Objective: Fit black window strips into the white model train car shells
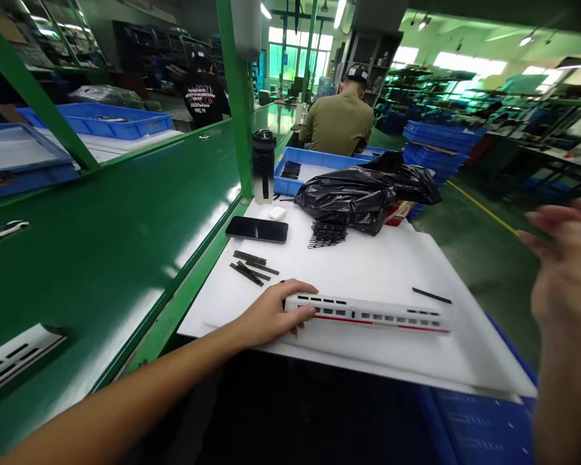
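My left hand [271, 315] grips the near end of a white model train car shell [368, 314], which has a red stripe and dark window inserts, and lies on its side on a white plastic board [368, 271]. My right hand [566, 290] is raised at the right, blurred, with its fingers apart and nothing in them. Several black window strips [246, 268] lie left of the shell, and a single black strip [432, 296] lies beyond it. A black phone [256, 229] and a tangled pile of black parts [326, 234] sit farther back.
A black plastic bag [353, 194] lies behind the board, next to a blue tray [290, 171] and a black-capped bottle [264, 165]. A similar white shell [14, 358] lies on the green bench [111, 213] at left. A seated co-worker [336, 123] and stacked blue trays [438, 145] stand beyond.
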A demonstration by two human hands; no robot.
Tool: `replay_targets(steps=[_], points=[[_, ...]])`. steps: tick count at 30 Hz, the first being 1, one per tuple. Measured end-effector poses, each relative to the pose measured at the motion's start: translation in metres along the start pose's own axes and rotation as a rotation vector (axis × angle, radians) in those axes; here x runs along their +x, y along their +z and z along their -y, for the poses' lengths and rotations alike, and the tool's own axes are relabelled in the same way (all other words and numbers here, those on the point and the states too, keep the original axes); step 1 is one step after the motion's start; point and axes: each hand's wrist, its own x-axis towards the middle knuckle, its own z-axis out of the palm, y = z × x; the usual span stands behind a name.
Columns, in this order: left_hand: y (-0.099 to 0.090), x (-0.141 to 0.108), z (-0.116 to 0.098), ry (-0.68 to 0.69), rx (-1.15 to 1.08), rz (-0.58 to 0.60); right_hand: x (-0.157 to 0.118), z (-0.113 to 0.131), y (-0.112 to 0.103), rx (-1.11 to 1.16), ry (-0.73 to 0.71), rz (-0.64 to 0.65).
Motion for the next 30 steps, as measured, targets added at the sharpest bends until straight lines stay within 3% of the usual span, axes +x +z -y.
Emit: replay_targets(steps=[2,4,6,9,13,17,21,26,30], points=[[0.0,0.0,0.003,-0.001,0.041,0.012,0.008,0.007,0.033,-0.068,-0.059,0.279],[0.0,0.0,0.004,-0.013,0.045,0.014,0.004,0.013,0.079,-0.134,-0.165,0.703],[-0.001,0.0,0.004,-0.016,0.026,0.01,-0.007,0.014,0.127,-0.198,-0.364,0.891],[-0.002,-0.001,0.004,-0.023,0.01,0.01,-0.021,0.008,0.185,-0.211,-0.48,0.997],[-0.003,-0.003,0.002,-0.008,0.052,0.015,-0.023,0.005,0.219,-0.216,-0.571,1.051],[-0.003,-0.003,0.001,0.014,0.053,0.029,-0.02,0.009,0.226,-0.189,-0.602,1.045],[-0.003,-0.002,0.001,-0.01,0.007,0.015,-0.019,0.019,0.214,-0.136,-0.535,0.944],[-0.004,-0.002,0.0,-0.018,-0.116,-0.009,-0.03,0.059,0.16,0.074,-0.334,0.754],[-0.002,0.0,0.002,-0.034,-0.159,-0.026,-0.061,0.087,0.109,0.174,-0.306,0.837]])
